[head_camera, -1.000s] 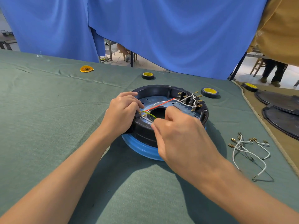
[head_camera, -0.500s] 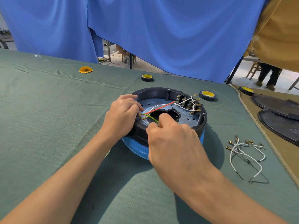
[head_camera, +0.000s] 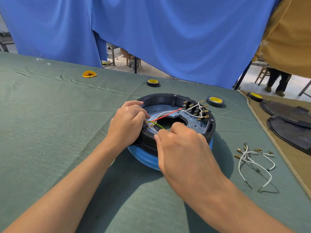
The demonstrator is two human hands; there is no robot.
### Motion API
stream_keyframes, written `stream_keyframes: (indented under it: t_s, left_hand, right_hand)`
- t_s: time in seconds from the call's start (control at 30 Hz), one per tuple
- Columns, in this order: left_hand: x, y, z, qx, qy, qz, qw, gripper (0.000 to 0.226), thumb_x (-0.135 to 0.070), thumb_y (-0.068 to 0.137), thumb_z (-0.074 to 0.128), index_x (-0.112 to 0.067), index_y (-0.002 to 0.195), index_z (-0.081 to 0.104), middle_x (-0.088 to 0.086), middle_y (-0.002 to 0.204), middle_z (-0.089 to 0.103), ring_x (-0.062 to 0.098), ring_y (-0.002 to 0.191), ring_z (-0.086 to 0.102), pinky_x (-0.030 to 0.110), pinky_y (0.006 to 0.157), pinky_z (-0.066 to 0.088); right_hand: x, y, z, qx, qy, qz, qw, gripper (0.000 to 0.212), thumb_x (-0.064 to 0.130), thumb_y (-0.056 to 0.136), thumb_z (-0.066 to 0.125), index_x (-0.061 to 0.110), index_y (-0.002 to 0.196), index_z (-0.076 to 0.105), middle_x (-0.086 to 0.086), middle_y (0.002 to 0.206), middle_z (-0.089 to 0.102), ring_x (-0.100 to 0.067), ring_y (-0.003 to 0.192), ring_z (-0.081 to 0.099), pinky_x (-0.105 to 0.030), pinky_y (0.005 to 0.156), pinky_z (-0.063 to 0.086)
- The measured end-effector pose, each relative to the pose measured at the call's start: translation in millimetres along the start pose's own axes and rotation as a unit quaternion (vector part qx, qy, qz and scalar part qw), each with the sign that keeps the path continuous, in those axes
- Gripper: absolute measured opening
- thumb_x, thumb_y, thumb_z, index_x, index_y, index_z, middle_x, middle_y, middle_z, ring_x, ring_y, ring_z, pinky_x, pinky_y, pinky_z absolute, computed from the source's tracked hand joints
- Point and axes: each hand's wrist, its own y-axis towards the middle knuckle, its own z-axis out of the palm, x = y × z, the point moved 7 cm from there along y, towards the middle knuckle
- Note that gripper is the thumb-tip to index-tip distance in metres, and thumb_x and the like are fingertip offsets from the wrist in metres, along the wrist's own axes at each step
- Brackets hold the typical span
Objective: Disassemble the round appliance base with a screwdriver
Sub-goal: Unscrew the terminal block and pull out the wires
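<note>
My two bare forearms reach in from the near edge over the green cloth (head_camera: 50,123) that covers the table. My right hand (head_camera: 183,148) comes first, back turned up, fingers curled in, and its tips pinch the green-yellow wire (head_camera: 159,126) just over the near rim. My left hand (head_camera: 127,125) sits a little further on and to the left, fingers curled round the near-left rim of the round appliance base (head_camera: 175,96), their tips right beside the small brass terminals where the wires meet. The base stands in the middle of the table, open side up, a black housing on a blue ring, with a dark opening at its centre. A red wire (head_camera: 168,115) runs from my left fingertips across the inside to a row of terminals on the far right, where white wires (head_camera: 193,109) loop between brass connectors. Off to the right, apart from the base, a loose bundle of white leads (head_camera: 252,162) lies on the cloth, and further right two dark round plates (head_camera: 289,132) rest on a tan surface. Beyond the base are three rolls of tape (head_camera: 215,101) with yellow cores and, far left, a yellow disc (head_camera: 89,74). A blue curtain (head_camera: 168,39) hangs behind it all.
</note>
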Motion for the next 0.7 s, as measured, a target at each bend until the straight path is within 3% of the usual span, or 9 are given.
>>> stream_keyframes:
  t_s: [0.1, 0.2, 0.3, 0.47, 0.53, 0.6, 0.63, 0.7]
  left_hand:
    - [0, 0, 0, 0.0, -0.003, -0.001, 1.0, 0.033, -0.02, 0.071, 0.035, -0.035, 0.049, 0.053, -0.017, 0.083, 0.067, 0.007, 0.119, 0.05, 0.044, 0.099, 0.04]
    - [0, 0, 0, -0.001, -0.004, -0.004, 1.0, 0.033, -0.019, 0.07, 0.035, -0.036, 0.047, 0.052, -0.018, 0.082, 0.067, 0.008, 0.119, 0.05, 0.044, 0.098, 0.041]
    - [0, 0, 1, 0.007, 0.004, -0.003, 1.0, 0.033, -0.02, 0.07, 0.035, -0.037, 0.047, 0.052, -0.016, 0.084, 0.067, 0.008, 0.12, 0.05, 0.044, 0.098, 0.04]
    - [-1, -1, 1, 0.004, 0.006, -0.002, 1.0, 0.033, -0.02, 0.07, 0.035, -0.037, 0.047, 0.052, -0.012, 0.086, 0.068, 0.009, 0.121, 0.05, 0.044, 0.099, 0.04]
    - [-1, -1, 1, 0.003, 0.008, -0.001, 1.0, 0.033, -0.02, 0.07, 0.035, -0.037, 0.048, 0.052, -0.013, 0.085, 0.068, 0.009, 0.121, 0.05, 0.045, 0.099, 0.04]
    - [-1, -1, 1, -0.002, 0.006, -0.001, 1.0, 0.033, -0.02, 0.07, 0.035, -0.036, 0.049, 0.054, -0.016, 0.084, 0.068, 0.007, 0.12, 0.05, 0.044, 0.099, 0.04]
    - [-1, -1, 1, -0.002, 0.004, 0.0, 1.0, 0.033, -0.02, 0.07, 0.036, -0.036, 0.049, 0.054, -0.018, 0.083, 0.067, 0.007, 0.119, 0.05, 0.044, 0.099, 0.04]
    - [-2, -1, 1, -0.002, 0.002, 0.002, 1.0, 0.033, -0.02, 0.07, 0.036, -0.036, 0.048, 0.054, -0.019, 0.083, 0.067, 0.007, 0.119, 0.05, 0.044, 0.099, 0.04]
  right_hand:
    - [4, 2, -2, -0.001, -0.014, -0.013, 1.0, 0.02, 0.009, 0.081, 0.067, 0.01, 0.065, 0.054, -0.003, 0.068, 0.033, -0.031, 0.045, 0.045, -0.035, 0.041, 0.039]
    - [13, 4, -15, -0.049, -0.036, -0.023, 0.998, 0.021, 0.003, 0.072, 0.052, 0.011, 0.054, 0.049, -0.004, 0.058, 0.034, -0.025, 0.041, 0.02, -0.026, 0.037, 0.016]
    - [25, 4, -21, -0.078, -0.047, -0.042, 0.995, 0.017, 0.004, 0.061, 0.043, 0.016, 0.055, 0.033, -0.008, 0.053, 0.045, -0.023, 0.043, 0.014, -0.023, 0.045, -0.004]
    - [25, 1, -13, -0.052, -0.081, -0.008, 0.995, 0.034, 0.005, 0.062, 0.027, 0.011, 0.047, 0.056, -0.006, 0.051, 0.05, -0.022, 0.028, 0.04, -0.023, 0.043, 0.012]
    - [21, 1, -15, -0.056, -0.088, -0.007, 0.995, 0.029, 0.005, 0.063, 0.032, 0.011, 0.048, 0.056, -0.005, 0.052, 0.049, -0.024, 0.028, 0.037, -0.024, 0.042, 0.009]
    - [14, 1, -17, -0.06, -0.066, -0.012, 0.996, 0.014, 0.001, 0.062, 0.054, 0.008, 0.05, 0.055, -0.005, 0.052, 0.039, -0.027, 0.033, 0.022, -0.024, 0.041, 0.002]
    - [10, 1, -16, -0.051, -0.05, -0.01, 0.997, 0.017, 0.0, 0.061, 0.066, 0.007, 0.052, 0.054, -0.005, 0.054, 0.034, -0.027, 0.036, 0.019, -0.023, 0.04, 0.004]
    - [4, -1, -13, -0.032, -0.03, -0.017, 0.999, 0.027, 0.004, 0.061, 0.08, 0.009, 0.054, 0.054, -0.004, 0.058, 0.032, -0.03, 0.034, 0.029, -0.026, 0.037, 0.019]
